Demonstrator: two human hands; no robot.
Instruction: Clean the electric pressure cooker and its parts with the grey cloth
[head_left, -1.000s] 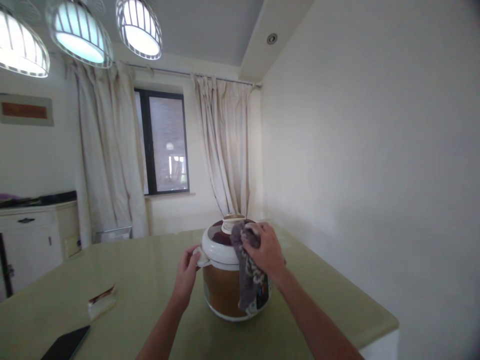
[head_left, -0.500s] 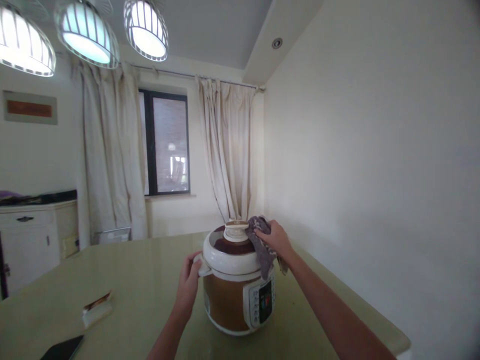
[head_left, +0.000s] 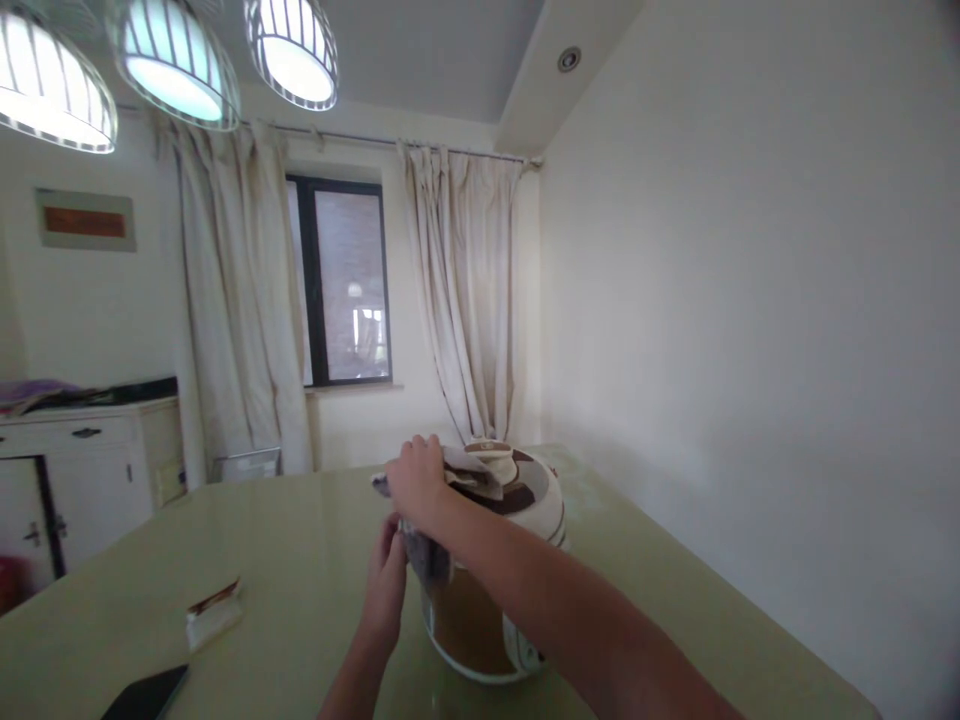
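An electric pressure cooker with a brown body and a white-rimmed lid stands upright on the table, its lid handle on top. My right hand is closed on a grey-purple cloth, pressing it against the left edge of the lid. Part of the cloth lies over the lid, and part hangs down the cooker's side. Below it, my left hand is closed at the cooker's left side handle, which the cloth mostly hides. My right forearm crosses in front of the cooker and covers most of the control panel.
On the left of the green tabletop lie a small clear packet and a dark phone. A white wall runs along the right side. Caged lamps hang at upper left.
My right hand has carried the cloth from the right side of the lid across to its left edge. My left hand stays at the side handle. The view has shifted slightly.
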